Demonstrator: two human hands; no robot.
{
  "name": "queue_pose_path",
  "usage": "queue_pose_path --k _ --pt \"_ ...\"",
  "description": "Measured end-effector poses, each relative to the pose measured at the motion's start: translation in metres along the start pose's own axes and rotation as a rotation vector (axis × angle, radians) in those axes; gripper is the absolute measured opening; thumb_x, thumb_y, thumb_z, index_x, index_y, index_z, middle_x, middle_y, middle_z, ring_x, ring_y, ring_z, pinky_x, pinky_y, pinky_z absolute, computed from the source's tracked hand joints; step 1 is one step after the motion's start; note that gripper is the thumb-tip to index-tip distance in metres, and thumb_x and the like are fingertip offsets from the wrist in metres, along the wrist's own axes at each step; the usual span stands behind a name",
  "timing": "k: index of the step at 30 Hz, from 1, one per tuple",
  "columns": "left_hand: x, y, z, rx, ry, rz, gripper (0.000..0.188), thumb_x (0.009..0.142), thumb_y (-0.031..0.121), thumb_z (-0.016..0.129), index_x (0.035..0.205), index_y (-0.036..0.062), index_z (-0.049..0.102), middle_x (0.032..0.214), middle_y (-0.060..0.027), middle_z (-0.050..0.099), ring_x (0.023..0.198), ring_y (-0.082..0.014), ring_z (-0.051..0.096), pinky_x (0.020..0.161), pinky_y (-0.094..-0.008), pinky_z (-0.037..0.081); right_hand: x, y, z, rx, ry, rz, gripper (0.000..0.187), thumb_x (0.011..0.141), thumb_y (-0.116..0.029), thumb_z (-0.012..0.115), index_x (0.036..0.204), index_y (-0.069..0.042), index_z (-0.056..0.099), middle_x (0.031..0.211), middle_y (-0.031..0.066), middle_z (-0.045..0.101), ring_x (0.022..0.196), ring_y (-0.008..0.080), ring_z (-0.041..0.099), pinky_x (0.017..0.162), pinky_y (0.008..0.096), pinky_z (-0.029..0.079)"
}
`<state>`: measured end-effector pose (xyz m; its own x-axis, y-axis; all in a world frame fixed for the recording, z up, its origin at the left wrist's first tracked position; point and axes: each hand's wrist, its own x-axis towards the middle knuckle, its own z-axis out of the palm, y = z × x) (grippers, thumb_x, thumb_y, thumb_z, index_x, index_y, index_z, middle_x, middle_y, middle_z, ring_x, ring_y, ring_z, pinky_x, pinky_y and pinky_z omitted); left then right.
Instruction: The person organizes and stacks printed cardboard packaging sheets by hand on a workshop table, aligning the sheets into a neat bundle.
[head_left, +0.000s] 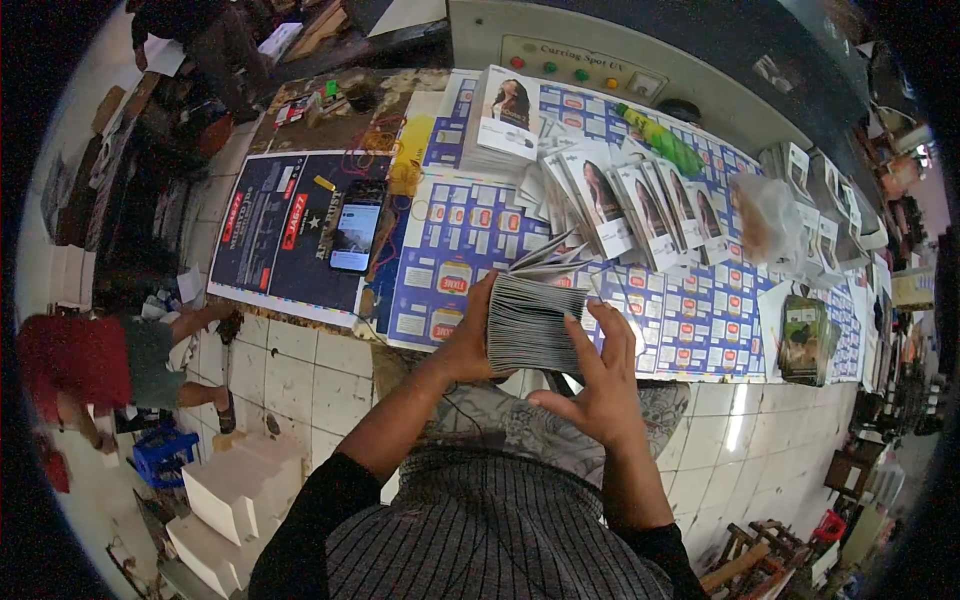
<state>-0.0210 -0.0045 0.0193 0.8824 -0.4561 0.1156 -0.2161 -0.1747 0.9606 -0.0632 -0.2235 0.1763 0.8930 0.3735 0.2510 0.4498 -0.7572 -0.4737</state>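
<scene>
Just over the table's near edge I hold a thick block of folded leaflets [535, 325], its many thin edges turned up toward me. My left hand [468, 340] is closed round the block's left side. At the right side, my right hand [607, 375] has its fingers spread and its thumb held away, with fingertips at or against the block's edge. Beyond the block, several loose leaflets [550, 260] lie fanned out. Further back are leaning leaflets with a long-haired figure on the cover [602, 205] and a neat pile of the same [500, 125].
A lit phone [353, 238] rests on a dark printed sheet [265, 230] at the left. Toward the right are a clear plastic bag [770, 215], a green wrapper [660, 140] and a greenish stack [805, 340]. A machine panel [580, 68] stands behind. Another person [75, 370] is at far left.
</scene>
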Motion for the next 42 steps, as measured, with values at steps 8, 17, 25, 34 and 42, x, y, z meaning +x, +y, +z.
queue_pose_path --k 8,17,25,34,42 --pt "0.005 0.012 -0.002 -0.179 -0.003 -0.056 0.131 0.066 0.033 0.093 0.155 -0.0008 0.003 0.154 -0.0218 0.027 0.143 -0.0351 0.031 0.119 -0.0457 0.025 0.015 -0.016 -0.005 -0.117 -0.071 0.033 0.087 0.068 -0.064 0.077 0.131 -0.007 0.06 0.129 0.0162 0.051 0.119 0.0364 0.046 0.101 0.0511 0.035" --pt "-0.003 -0.007 0.002 -0.065 0.085 -0.001 0.133 0.064 0.035 0.093 0.155 0.0003 0.003 0.155 -0.0234 0.027 0.143 -0.0386 0.031 0.118 -0.0473 0.025 0.007 -0.026 -0.003 -0.132 -0.091 0.006 0.073 0.072 -0.061 0.076 0.12 -0.007 0.064 0.133 0.0139 0.051 0.12 0.0355 0.045 0.101 0.051 0.032" --pt "-0.008 -0.036 0.01 -0.039 0.071 -0.021 0.134 0.063 0.034 0.094 0.155 0.001 0.003 0.152 -0.0237 0.03 0.142 -0.0399 0.032 0.117 -0.0482 0.027 0.004 -0.026 0.0 -0.129 -0.097 0.012 0.069 0.071 -0.059 0.077 0.117 -0.009 0.064 0.14 0.0129 0.049 0.125 0.0351 0.044 0.102 0.0507 0.031" --pt "-0.004 -0.005 0.007 -0.129 0.107 -0.021 0.131 0.064 0.035 0.093 0.154 -0.0002 0.005 0.149 -0.0228 0.034 0.139 -0.0384 0.036 0.117 -0.0471 0.028 0.002 -0.025 0.0 -0.101 -0.095 0.008 0.073 0.069 -0.054 0.081 0.122 -0.01 0.059 0.143 0.0132 0.045 0.131 0.0385 0.04 0.105 0.0509 0.029" --pt "-0.002 0.004 0.009 -0.189 0.143 -0.016 0.129 0.065 0.036 0.093 0.154 -0.0013 0.007 0.146 -0.022 0.039 0.137 -0.0371 0.039 0.116 -0.0462 0.029 -0.009 -0.027 0.004 -0.183 -0.085 0.015 0.083 0.067 -0.046 0.085 0.138 -0.014 0.055 0.143 0.0147 0.044 0.13 0.0376 0.039 0.105 0.0517 0.03"
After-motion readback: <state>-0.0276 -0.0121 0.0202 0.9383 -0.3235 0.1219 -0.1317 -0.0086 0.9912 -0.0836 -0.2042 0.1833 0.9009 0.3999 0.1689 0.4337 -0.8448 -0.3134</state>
